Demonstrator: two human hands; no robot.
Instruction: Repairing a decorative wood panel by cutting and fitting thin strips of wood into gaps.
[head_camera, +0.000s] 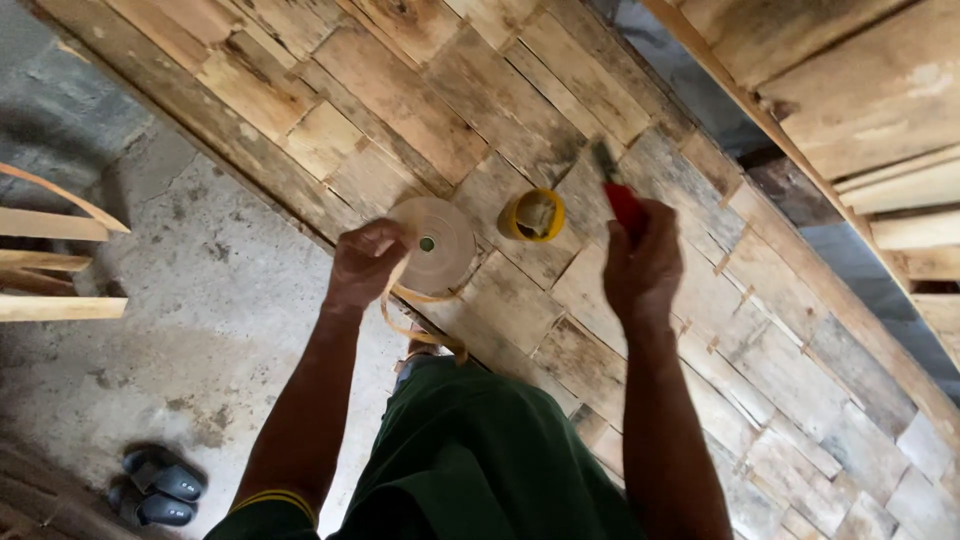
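So the person is standing over a big patchwork wooden panel (520, 290) and working a roll of tan tape (437, 243) with the left hand (365, 263), fingers curled shut around the roll's near-left edge while a loose strip is dangling in a loop underneath. The right hand (642, 262) is closing tight on a red-handled brush (620, 195), bristles pointing away toward the far boards. A small yellow tub (533, 215) is sitting on the panel between both hands. If you ask me, keeping that strip taut and untwisted while feeding it off is what matters here. Dark sandals (160, 485) are lying on the concrete floor (200, 330), near left.
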